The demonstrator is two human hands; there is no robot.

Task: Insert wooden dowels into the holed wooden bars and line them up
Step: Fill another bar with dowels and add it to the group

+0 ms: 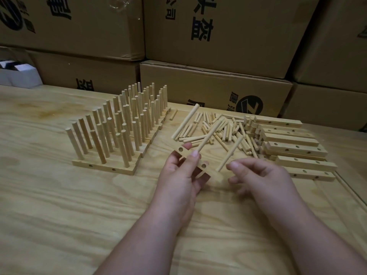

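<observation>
My left hand (178,175) grips a short holed wooden bar (199,168) above the table, thumb across its face. Three dowels stick out of it, slanting up and away: a far one (185,122), a middle one (210,135) and a near one (230,153). My right hand (258,173) hovers just right of the near dowel, fingers loosely curled and the thumb tip beside its base, gripping nothing. To the left, several bars filled with upright dowels (119,126) stand side by side. Loose dowels (222,130) lie piled behind my hands, with empty holed bars (288,143) stacked at the right.
The work surface is a plywood table (59,205). Stacked cardboard boxes (218,86) form a wall along its far edge. A small white box (19,76) sits at the far left. One stray dowel (173,114) lies between the filled bars and the pile.
</observation>
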